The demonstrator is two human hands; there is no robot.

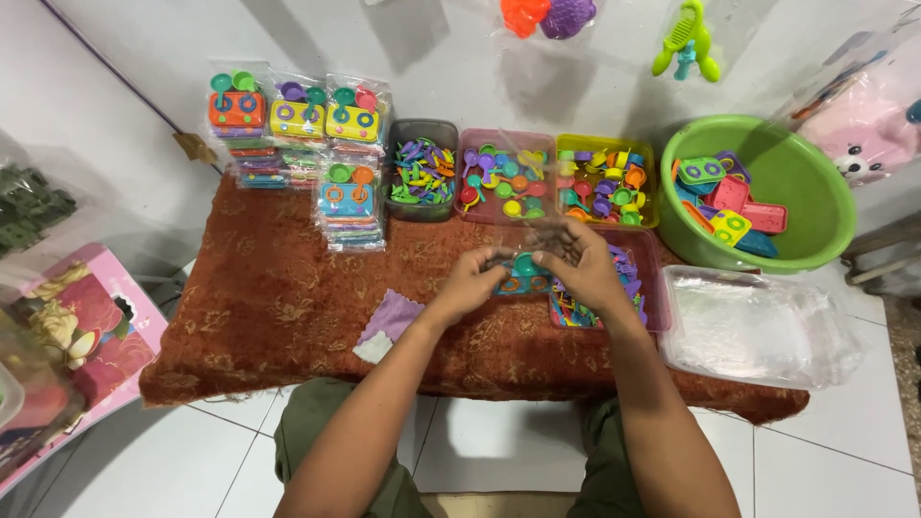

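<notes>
Both hands meet over the rust-brown patterned cloth [288, 307] that covers the low table, and everything else is placed off that cloth. Left hand [472, 280] has fingers curled narrow around the left end of a small blue toy stove set [523, 273] with a teal dish on top; right hand [580, 264] pinches the right end of the same toy set, fingers bent close, slightly motion-blurred, seemingly with a clear plastic bag around it, can't tell for sure. The toy set sits above the cloth's middle, a bit toward the far edge, held just off the surface. Just beside the right hand, on the cloth, a pink tray [648, 288] of purple and mixed small parts. Along the far edge of the cloth: dark tray [422, 173] of little utensils, pink tray of spoons and cups [504, 177], yellow tray [606, 177] of more cups. At the far left corner of the cloth, stacks of bagged finished sets [297, 134], one shorter stack [349, 206] nearer the middle. On the cloth near the left forearm, a purple rag [389, 321]. Off the cloth's right end, a green basin [767, 192] of toy stove bodies, and nearer the person a pile of clear plastic bags [758, 326]. Off the left end, a pink floral box [77, 336]. White tile floor [825, 460] below.
</notes>
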